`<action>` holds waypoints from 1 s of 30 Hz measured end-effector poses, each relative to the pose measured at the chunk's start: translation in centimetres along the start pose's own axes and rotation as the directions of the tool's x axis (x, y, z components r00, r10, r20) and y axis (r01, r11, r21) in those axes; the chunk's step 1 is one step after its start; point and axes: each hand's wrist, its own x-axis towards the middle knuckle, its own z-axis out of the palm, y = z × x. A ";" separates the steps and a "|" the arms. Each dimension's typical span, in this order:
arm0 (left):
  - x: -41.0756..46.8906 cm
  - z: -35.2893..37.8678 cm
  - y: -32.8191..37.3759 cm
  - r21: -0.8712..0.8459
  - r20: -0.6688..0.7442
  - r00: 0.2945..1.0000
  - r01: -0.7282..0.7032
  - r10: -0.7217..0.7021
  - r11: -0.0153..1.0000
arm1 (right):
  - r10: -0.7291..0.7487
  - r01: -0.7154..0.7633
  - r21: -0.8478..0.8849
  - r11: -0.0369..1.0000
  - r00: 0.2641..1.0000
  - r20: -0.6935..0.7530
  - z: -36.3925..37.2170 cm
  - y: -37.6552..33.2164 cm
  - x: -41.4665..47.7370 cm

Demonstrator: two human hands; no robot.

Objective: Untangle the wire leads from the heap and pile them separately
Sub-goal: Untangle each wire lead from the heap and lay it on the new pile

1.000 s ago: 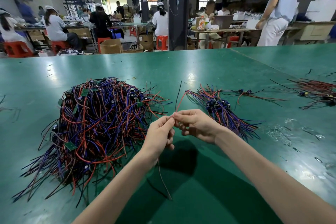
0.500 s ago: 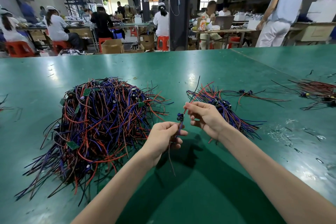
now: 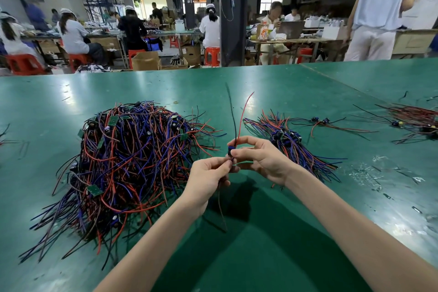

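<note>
— Wire lead (image 3: 231, 149): where is it?
— You hold it above the counter (image 3: 260, 92), between the heap (image 3: 128, 161) and the smaller pile (image 3: 291, 144). Your left hand (image 3: 208, 178) pinches its lower wires with curled fingers (image 3: 214, 165). Your right hand (image 3: 263, 159) pinches its blue part.

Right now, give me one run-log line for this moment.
left hand, right hand: pinch one red-and-black wire lead, blue part | tangled multicoloured wire heap: left | separated lead pile: right

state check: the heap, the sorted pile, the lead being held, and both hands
tangled heap, snarled, untouched
sorted pile, laid loosely parallel, apart from the heap
wire lead, clear of both piles, held up, red and black ends upward
left hand, pinching the lead low
right hand, pinching the lead near its blue part
</note>
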 end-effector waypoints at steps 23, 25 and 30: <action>-0.6 0.6 0.4 -0.047 0.120 0.988 0.103 -0.096 0.994 | -0.093 0.101 0.028 0.995 0.973 -0.214 0.0 -0.3 0.2; -0.6 0.7 0.3 -0.024 0.128 0.987 0.098 -0.094 0.995 | -0.087 0.094 0.028 0.995 0.976 -0.199 -0.2 -0.4 0.2; -0.8 0.8 0.2 0.015 0.125 0.988 0.090 -0.091 0.996 | -0.054 0.060 0.040 0.997 0.988 -0.147 -0.2 -0.4 0.1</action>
